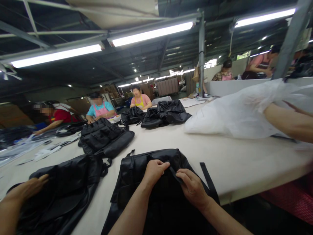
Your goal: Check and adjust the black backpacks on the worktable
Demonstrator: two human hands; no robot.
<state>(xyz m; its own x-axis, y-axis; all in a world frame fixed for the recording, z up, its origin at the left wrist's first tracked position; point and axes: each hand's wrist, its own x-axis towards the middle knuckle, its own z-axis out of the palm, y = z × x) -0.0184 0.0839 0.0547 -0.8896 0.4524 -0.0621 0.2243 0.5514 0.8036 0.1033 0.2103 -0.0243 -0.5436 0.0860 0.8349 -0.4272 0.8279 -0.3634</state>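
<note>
A black backpack (144, 156) lies on the pale table directly in front of me. My left hand (155, 171) pinches one end of a short black strap (174, 173) on its upper part. Close by on the right, my right hand (192, 186) has its fingers closed on the strap's other end. Both hands rest low over the bag, and its lower part is dark and partly covered by my forearms. A loose strap (206, 176) sticks out past the bag's right side.
At left, another person's hand (28, 189) touches a second black backpack (66, 192). More black bags (102, 137) lie farther up the table (156, 138). A co-worker's arm (288, 122) reaches into white plastic wrapping (227, 114) at right. Several people work behind.
</note>
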